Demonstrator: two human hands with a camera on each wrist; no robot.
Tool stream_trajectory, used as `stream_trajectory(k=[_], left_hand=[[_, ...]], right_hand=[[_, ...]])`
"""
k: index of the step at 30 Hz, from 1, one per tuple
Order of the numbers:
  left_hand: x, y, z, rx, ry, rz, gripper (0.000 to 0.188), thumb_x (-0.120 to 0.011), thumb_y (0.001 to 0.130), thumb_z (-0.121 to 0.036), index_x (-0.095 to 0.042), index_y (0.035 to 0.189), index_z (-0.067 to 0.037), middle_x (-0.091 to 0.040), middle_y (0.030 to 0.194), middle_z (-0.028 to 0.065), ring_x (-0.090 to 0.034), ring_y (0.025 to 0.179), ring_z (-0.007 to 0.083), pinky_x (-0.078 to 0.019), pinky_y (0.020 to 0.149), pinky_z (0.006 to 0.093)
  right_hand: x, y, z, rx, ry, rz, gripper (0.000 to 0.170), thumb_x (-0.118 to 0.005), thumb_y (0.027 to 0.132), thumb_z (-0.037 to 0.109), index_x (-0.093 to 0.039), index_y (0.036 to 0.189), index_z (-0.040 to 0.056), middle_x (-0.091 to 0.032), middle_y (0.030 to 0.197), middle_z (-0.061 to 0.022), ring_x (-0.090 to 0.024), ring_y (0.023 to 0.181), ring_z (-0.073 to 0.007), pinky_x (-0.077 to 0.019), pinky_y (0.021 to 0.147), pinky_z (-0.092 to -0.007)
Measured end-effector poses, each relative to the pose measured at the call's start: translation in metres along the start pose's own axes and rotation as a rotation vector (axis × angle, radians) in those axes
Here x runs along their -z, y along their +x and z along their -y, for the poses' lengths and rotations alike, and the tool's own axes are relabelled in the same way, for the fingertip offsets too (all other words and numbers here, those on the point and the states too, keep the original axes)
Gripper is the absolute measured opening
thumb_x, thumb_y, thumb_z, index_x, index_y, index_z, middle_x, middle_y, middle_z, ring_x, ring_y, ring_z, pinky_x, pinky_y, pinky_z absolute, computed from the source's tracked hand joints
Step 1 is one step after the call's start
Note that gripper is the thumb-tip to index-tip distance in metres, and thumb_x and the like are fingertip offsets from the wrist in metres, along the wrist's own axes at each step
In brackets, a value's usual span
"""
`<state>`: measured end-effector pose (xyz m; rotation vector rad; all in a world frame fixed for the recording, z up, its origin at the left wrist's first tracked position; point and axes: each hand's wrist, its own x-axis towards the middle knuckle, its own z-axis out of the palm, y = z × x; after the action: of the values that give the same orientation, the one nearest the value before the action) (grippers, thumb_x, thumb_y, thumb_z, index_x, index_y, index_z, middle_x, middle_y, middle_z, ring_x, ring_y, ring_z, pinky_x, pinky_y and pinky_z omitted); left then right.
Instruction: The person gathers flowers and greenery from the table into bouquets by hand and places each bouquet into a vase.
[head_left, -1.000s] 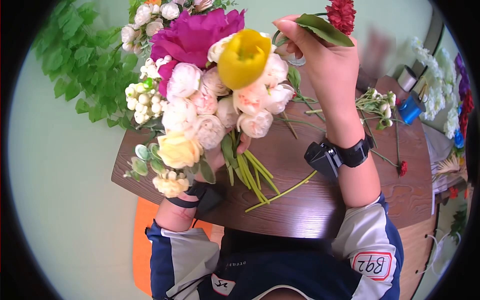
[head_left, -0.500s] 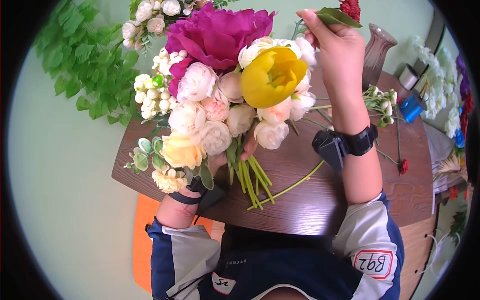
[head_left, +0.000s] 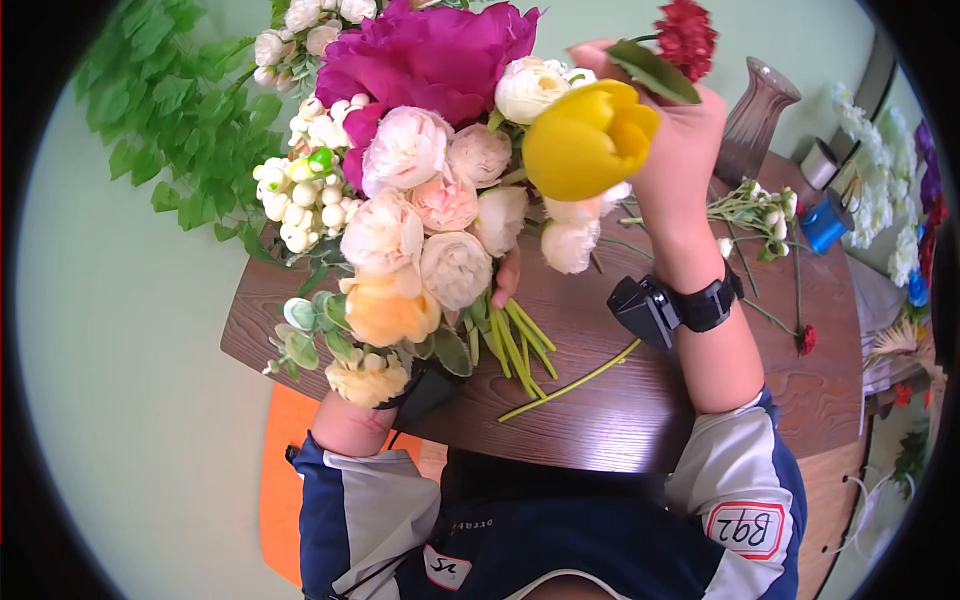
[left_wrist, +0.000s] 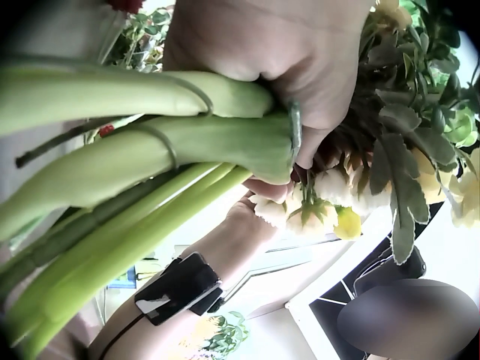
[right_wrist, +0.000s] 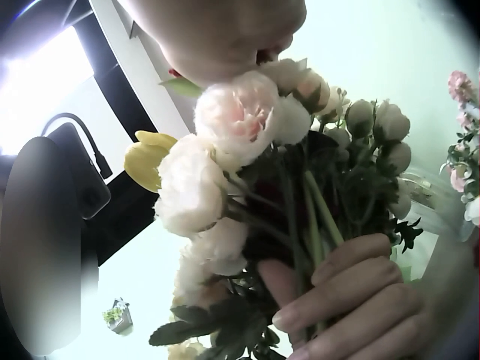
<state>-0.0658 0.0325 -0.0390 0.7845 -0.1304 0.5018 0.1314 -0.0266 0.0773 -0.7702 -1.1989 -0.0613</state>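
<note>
A full bouquet of cream and pink peonies (head_left: 407, 150), one large magenta flower (head_left: 430, 60) and a yellow tulip (head_left: 588, 142) fills the middle of the head view. Below the blooms, my left hand (right_wrist: 360, 300) grips the bundle, its fingers curled round the stems. The thick green stems (left_wrist: 142, 161) stick out past that hand in the left wrist view. My right hand (head_left: 682, 150) is raised at the bouquet's right side, behind the tulip. It holds a red carnation (head_left: 685, 38) with a green leaf (head_left: 655, 72); the fingertips are partly hidden by the leaf and blooms.
On the brown table (head_left: 590, 430) lie a cut green stem (head_left: 570, 382) and small white flowers (head_left: 765, 215). A smoky vase (head_left: 757, 120) and a blue spool (head_left: 826, 222) stand at the right. Trailing green leaves (head_left: 180, 130) hang at the left.
The bouquet has shifted and turned slightly, carrying the tulip to the right in front of my right hand. The right hand moved a little right and the vase behind it came into sight.
</note>
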Motion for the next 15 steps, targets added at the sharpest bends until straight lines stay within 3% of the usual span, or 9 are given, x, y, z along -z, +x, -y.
stream_trajectory(k=[1,4,11,12,13,15], left_hand=[[0.000,0.000,0.000,-0.010,0.001,-0.007,0.046,-0.050,0.085,-0.041,-0.045,0.114,-0.005,-0.054,0.092,0.0089,-0.054,0.070,0.0209,-0.0468,0.054,0.0305],[-0.001,0.002,0.000,-0.040,0.001,-0.023,0.046,-0.050,0.085,-0.041,-0.045,0.114,-0.005,-0.054,0.093,0.0089,-0.054,0.071,0.0212,-0.0470,0.055,0.0309],[-0.003,0.014,0.002,-0.082,0.001,-0.053,0.046,-0.049,0.085,-0.041,-0.044,0.114,-0.005,-0.053,0.095,0.0091,-0.055,0.073,0.0217,-0.0473,0.057,0.0317],[-0.004,0.016,0.002,-0.089,0.002,-0.055,0.046,-0.049,0.085,-0.041,-0.044,0.115,-0.005,-0.053,0.095,0.0091,-0.055,0.073,0.0218,-0.0474,0.057,0.0318],[-0.004,0.018,0.001,-0.097,0.003,-0.057,0.046,-0.049,0.086,-0.041,-0.044,0.115,-0.005,-0.053,0.095,0.0091,-0.055,0.074,0.0218,-0.0475,0.058,0.0319],[-0.006,0.022,0.002,-0.109,0.005,-0.066,0.047,-0.049,0.086,-0.041,-0.044,0.115,-0.005,-0.053,0.096,0.0092,-0.055,0.074,0.0220,-0.0476,0.058,0.0321]], right_hand=[[0.001,0.002,0.000,0.003,-0.001,0.002,0.011,-0.064,0.079,0.007,-0.069,0.085,0.0003,-0.062,0.067,0.0026,-0.051,0.060,-0.0016,-0.0404,0.052,-0.0191],[0.008,0.011,0.008,-0.506,0.086,0.238,0.013,-0.066,0.078,0.011,-0.068,0.079,-0.0023,-0.062,0.064,0.0007,-0.051,0.057,-0.0014,-0.0392,0.049,-0.0189],[0.028,0.018,0.021,-0.619,0.023,0.564,0.016,-0.069,0.074,0.011,-0.066,0.077,-0.0053,-0.062,0.064,-0.0009,-0.051,0.056,-0.0026,-0.0391,0.048,-0.0195],[0.024,0.014,0.032,-0.580,0.114,0.523,0.014,-0.070,0.071,0.010,-0.066,0.077,-0.0028,-0.061,0.063,-0.0008,-0.051,0.055,-0.0027,-0.0396,0.048,-0.0204],[0.027,0.014,0.034,-0.518,-0.041,0.600,0.015,-0.069,0.071,0.009,-0.065,0.083,-0.0001,-0.063,0.068,-0.0034,-0.054,0.059,-0.0066,-0.0436,0.053,-0.0240],[0.024,0.008,0.051,-0.058,-0.120,0.544,0.019,-0.067,0.071,0.007,-0.064,0.089,0.0023,-0.065,0.077,-0.0071,-0.057,0.065,-0.0112,-0.0463,0.061,-0.0277]])
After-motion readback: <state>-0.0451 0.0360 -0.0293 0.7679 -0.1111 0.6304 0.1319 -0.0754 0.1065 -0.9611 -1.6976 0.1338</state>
